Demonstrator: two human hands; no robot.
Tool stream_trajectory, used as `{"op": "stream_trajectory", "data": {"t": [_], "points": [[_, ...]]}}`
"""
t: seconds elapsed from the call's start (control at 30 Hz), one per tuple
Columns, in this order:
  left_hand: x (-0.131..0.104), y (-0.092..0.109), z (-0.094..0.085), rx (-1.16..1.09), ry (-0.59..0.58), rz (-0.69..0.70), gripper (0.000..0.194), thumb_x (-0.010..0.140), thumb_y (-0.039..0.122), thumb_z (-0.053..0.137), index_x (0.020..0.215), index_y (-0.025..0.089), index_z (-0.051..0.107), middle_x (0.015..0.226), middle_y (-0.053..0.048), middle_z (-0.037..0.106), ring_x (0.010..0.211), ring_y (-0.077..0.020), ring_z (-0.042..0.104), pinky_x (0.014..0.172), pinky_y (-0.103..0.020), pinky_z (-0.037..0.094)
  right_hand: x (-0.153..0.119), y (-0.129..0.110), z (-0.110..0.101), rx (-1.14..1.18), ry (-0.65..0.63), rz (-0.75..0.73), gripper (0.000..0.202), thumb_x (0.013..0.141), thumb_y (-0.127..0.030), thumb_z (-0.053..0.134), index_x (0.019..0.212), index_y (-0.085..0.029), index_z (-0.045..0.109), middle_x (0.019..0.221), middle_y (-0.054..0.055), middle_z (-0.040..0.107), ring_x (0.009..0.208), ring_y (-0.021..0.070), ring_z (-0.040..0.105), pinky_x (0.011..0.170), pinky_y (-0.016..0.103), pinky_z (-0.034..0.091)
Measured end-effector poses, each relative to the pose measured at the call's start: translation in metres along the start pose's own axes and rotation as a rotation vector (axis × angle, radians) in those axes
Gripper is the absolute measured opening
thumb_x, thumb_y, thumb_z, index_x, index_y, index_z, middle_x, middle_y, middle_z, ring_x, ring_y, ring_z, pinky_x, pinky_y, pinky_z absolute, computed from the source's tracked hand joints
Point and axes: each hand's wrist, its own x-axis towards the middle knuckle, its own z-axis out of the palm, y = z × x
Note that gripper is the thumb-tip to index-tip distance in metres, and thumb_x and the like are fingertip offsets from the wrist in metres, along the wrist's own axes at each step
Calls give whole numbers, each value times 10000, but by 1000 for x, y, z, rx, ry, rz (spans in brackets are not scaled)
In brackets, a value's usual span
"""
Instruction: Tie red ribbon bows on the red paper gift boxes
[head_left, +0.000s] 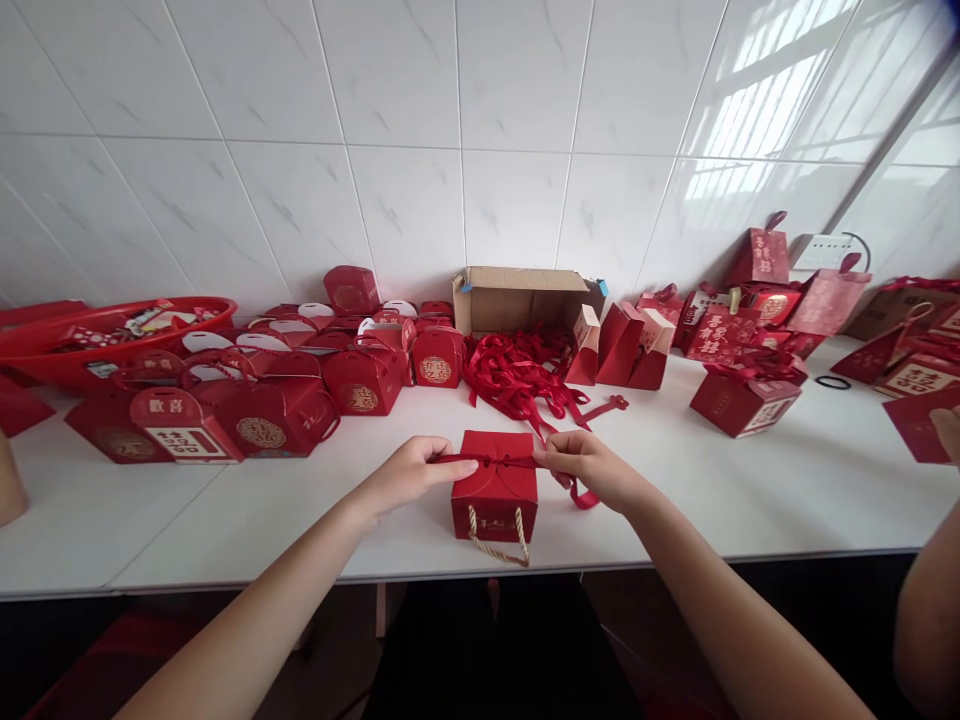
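Box (491,492): standing upright near the front edge of the table (750,500), about midway along the part in view; its lid flaps are meeting on top, and a rope handle (491,551) is hanging down its front.
Ribbon (499,461): running across the lid from hand to hand, with a loose tail (585,496) curling beside the box's right side.
Left hand (405,470): pinching the ribbon between thumb and fingers, the thumb tip lying over the lid's left part.
Right hand (596,468): pinching the ribbon just beyond the lid's right edge, its fingers curling inward.
Ribbon heap (517,375): lying behind the box, spilling from an open carton (525,280) at the table's back edge.
Tall boxes (630,345): standing just right of the heap.
Left boxes (261,425): crowding together from the back edge forward, many showing gold or white panels.
Basin (60,372): sitting at the back edge, far left, holding small packets (161,320).
Right boxes (772,290): piling up along the back edge, below a socket strip (821,252).
Lone box (750,400): sitting in front of that pile.
Co-worker's hand (949,432): showing at the far right, beside a red card (921,425); its grip is staying unclear.
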Motion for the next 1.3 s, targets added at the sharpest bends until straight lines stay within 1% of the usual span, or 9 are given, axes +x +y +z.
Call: {"op": "stream_trajectory", "data": {"t": [0.13,0.23,0.43,0.6,0.73,0.87,1.03,1.2,1.3], "points": [[1,-4,-3,139,74,14,455,665,551,654,561,182,410,549,55,367,541,-107,384,529,-241,282,-1,5,-6,-14,-15,-1,429,772,-501,618,558,-177,438,512,-39,459,486,81,382,491,238,250],[-2,-3,-2,186,117,37,461,670,543,652,550,181,392,541,61,327,524,-94,334,514,-240,242,-3,4,-6,-36,9,14,450,758,-553,612,567,-178,452,511,-39,447,480,82,361,476,235,244],[-7,-4,-3,250,167,97,363,732,522,599,661,184,488,653,27,480,620,-137,461,594,-267,366,-18,-6,-12,99,-13,-49,389,794,-516,599,642,-162,546,578,-14,497,550,97,422,535,237,345],[-13,10,5,335,392,284,270,745,421,630,865,207,519,957,-33,571,911,-199,540,828,-334,417,-26,-19,-12,337,-29,-113,227,787,-378,665,726,-162,630,659,0,568,639,106,520,648,248,426],[-13,31,24,356,278,465,228,761,363,632,908,218,535,963,-38,601,911,-195,568,844,-328,430,-25,-37,1,397,-33,-163,184,776,-350,678,738,-170,671,681,6,598,659,113,542,686,264,448],[-3,37,36,377,401,562,251,775,364,619,949,222,508,927,-44,605,887,-201,577,821,-339,440,-27,-49,10,343,4,-218,190,776,-363,672,724,-180,681,673,6,596,658,123,545,689,273,459],[7,33,34,405,629,580,234,791,354,593,932,221,461,872,-28,584,836,-187,574,808,-337,429,-32,-46,7,188,161,-208,225,749,-408,689,807,-192,666,690,1,594,629,119,540,610,253,444],[8,35,33,439,658,590,214,796,352,580,908,219,454,845,-24,573,823,-188,570,804,-337,425,-16,-34,12,-121,243,-191,349,769,-416,652,1035,-191,666,589,-34,519,561,110,470,565,249,388],[6,36,33,442,661,596,208,793,348,583,911,221,468,859,-28,579,835,-192,568,802,-332,426,-5,-31,22,-164,208,-168,316,781,-418,621,973,-179,696,598,-22,536,560,113,459,563,253,381]]}}
